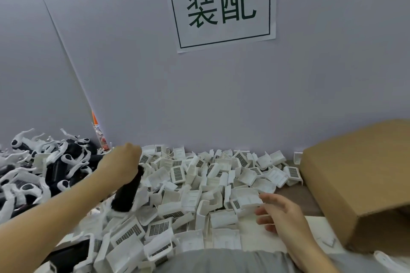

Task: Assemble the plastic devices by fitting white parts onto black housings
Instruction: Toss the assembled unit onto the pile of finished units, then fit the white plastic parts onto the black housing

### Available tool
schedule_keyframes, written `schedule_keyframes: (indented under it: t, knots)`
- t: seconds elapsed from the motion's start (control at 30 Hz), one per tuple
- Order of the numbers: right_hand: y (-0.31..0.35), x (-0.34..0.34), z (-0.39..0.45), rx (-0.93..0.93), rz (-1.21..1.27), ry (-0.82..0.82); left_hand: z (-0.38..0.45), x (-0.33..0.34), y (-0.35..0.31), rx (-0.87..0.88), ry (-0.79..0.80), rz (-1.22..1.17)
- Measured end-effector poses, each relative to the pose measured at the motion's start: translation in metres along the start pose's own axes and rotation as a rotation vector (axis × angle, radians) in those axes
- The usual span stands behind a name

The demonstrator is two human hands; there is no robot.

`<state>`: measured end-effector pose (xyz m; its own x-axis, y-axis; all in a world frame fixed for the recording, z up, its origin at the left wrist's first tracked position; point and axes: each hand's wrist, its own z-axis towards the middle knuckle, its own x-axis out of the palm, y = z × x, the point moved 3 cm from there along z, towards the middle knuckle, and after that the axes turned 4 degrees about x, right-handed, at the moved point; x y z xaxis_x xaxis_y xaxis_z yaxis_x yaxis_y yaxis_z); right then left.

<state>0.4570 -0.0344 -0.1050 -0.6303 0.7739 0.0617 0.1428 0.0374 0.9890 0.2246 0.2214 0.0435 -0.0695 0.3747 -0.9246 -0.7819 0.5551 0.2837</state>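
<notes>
Gripping a black housing [127, 193] in the left hand [121, 163] over the bench's left side; right hand [277, 215] loose-fingered, reaching toward white parts [221, 175]. Next, seemingly: picking one and fitting it.

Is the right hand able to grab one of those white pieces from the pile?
Probably yes. The right hand is open and holds nothing, its fingertips right at the edge of the pile of white parts, with nothing between them. The left hand is busy gripping a black housing.
</notes>
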Motion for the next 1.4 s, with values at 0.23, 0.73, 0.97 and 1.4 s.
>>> schedule_keyframes:
  t: [0.23,0.73,0.97,1.4]
  knots:
    - [-0.002,0.000,0.002,0.009,0.034,0.013,-0.006,-0.094,-0.066,0.007,-0.306,-0.380]
    - [0.017,-0.011,-0.005,0.207,0.726,0.099,-0.090,0.004,-0.227,0.056,-0.324,-1.487]
    - [0.024,-0.018,-0.003,0.141,0.853,0.163,-0.083,0.032,-0.242,-0.125,0.220,-2.085]
    - [0.015,-0.007,0.002,0.042,0.464,0.058,-0.068,0.029,-0.248,-0.583,0.205,-2.199]
